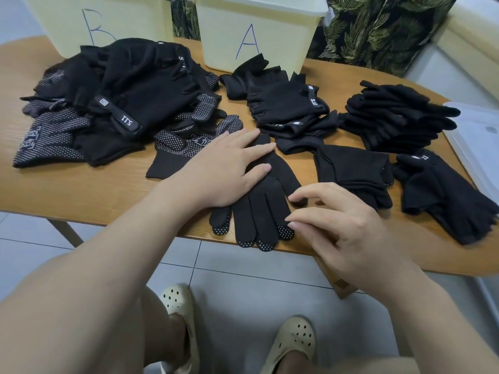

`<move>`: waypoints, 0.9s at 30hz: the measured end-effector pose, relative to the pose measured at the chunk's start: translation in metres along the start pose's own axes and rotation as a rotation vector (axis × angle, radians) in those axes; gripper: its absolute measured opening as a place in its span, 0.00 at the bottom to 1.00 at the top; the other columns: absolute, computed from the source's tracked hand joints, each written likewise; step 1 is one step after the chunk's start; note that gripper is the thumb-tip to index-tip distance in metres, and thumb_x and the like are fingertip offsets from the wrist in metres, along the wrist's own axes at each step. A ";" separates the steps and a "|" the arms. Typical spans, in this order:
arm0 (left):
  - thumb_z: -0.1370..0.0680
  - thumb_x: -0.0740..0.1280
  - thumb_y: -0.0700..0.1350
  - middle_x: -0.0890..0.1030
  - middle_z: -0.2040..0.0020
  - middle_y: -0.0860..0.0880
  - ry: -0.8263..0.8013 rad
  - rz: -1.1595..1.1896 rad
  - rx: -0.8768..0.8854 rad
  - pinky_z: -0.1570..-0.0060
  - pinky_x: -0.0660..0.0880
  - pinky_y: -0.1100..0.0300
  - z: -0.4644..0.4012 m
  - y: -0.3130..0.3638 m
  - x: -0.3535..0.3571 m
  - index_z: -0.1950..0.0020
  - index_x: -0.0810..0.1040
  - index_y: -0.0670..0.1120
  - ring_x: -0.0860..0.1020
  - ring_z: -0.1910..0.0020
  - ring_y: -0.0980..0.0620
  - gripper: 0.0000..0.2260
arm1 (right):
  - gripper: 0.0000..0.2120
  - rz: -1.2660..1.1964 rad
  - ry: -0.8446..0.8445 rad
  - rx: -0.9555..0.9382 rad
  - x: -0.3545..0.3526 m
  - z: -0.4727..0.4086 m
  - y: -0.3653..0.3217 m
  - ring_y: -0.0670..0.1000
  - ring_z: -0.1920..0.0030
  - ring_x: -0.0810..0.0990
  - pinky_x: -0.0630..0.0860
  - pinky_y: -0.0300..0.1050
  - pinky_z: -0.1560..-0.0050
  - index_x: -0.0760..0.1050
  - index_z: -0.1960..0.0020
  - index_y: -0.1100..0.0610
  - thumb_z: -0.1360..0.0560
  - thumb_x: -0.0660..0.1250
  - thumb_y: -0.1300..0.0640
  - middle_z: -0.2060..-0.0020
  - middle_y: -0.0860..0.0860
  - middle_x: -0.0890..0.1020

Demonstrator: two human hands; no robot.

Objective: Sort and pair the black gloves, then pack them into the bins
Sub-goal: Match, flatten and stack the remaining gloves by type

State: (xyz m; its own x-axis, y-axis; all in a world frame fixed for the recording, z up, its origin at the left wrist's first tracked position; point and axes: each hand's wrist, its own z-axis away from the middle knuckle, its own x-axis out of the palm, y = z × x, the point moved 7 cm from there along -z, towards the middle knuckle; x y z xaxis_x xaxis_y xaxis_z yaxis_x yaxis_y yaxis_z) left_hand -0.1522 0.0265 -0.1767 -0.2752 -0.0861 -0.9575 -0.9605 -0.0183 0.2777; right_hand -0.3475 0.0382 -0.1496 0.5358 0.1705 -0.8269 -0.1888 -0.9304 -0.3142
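Nearest me, my right hand (343, 225) hovers over the front edge of the tabletop (108, 190), fingers loosely bent and a little spread, its grip holding nothing; the fingertips sit just beside the fingers of a black glove (264, 201), and I cannot tell whether they touch it. That glove lies flat with its dotted fingertips hanging over the tabletop edge toward me. My left hand (224, 168) presses flat on the glove's cuff end, fingers straight and together, forearm reaching in from the lower left.

To the right lie a folded pair (353, 171) and a fingerless glove (445, 195). Behind them are two neat stacks, one marked 5.11 (289, 103) and a plain stack (397, 117). On the left spreads a loose pile of gloves (113, 103), several dotted. At the back stand two pale yellow bins, bin A (256, 31) and bin B (89, 22). A clear lid (478, 136) rests at the right edge.
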 end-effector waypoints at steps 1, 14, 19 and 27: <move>0.15 0.54 0.59 0.56 0.17 0.48 0.002 -0.001 0.001 0.19 0.47 0.50 0.000 0.000 0.000 0.19 0.61 0.58 0.52 0.18 0.48 0.24 | 0.07 -0.006 -0.010 -0.006 0.000 0.001 -0.001 0.52 0.46 0.79 0.76 0.55 0.51 0.84 0.50 0.58 0.19 0.68 0.57 0.45 0.52 0.81; 0.15 0.54 0.60 0.58 0.17 0.46 0.013 -0.006 0.008 0.19 0.49 0.49 0.000 -0.001 0.002 0.19 0.62 0.57 0.53 0.18 0.47 0.24 | 0.12 -0.004 -0.085 0.017 0.007 0.001 -0.012 0.48 0.37 0.79 0.74 0.51 0.42 0.82 0.47 0.56 0.23 0.71 0.48 0.45 0.47 0.82; 0.15 0.54 0.59 0.58 0.17 0.47 0.019 -0.007 0.017 0.19 0.49 0.50 -0.001 -0.001 0.002 0.19 0.62 0.57 0.53 0.18 0.48 0.24 | 0.11 0.032 -0.068 -0.039 0.019 0.000 -0.021 0.51 0.39 0.80 0.75 0.53 0.44 0.83 0.45 0.56 0.22 0.71 0.51 0.43 0.50 0.82; 0.15 0.54 0.59 0.58 0.17 0.46 0.020 -0.013 0.022 0.20 0.49 0.49 -0.001 0.000 0.001 0.19 0.63 0.56 0.54 0.18 0.49 0.24 | 0.07 0.023 -0.027 -0.080 0.016 -0.002 -0.025 0.53 0.41 0.80 0.75 0.54 0.46 0.85 0.48 0.57 0.20 0.70 0.56 0.45 0.52 0.83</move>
State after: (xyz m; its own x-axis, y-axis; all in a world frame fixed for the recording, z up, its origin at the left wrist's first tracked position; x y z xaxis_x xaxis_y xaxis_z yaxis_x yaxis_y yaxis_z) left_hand -0.1524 0.0251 -0.1777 -0.2621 -0.1059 -0.9592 -0.9647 0.0021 0.2633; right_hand -0.3328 0.0636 -0.1543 0.5095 0.1564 -0.8461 -0.1343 -0.9568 -0.2578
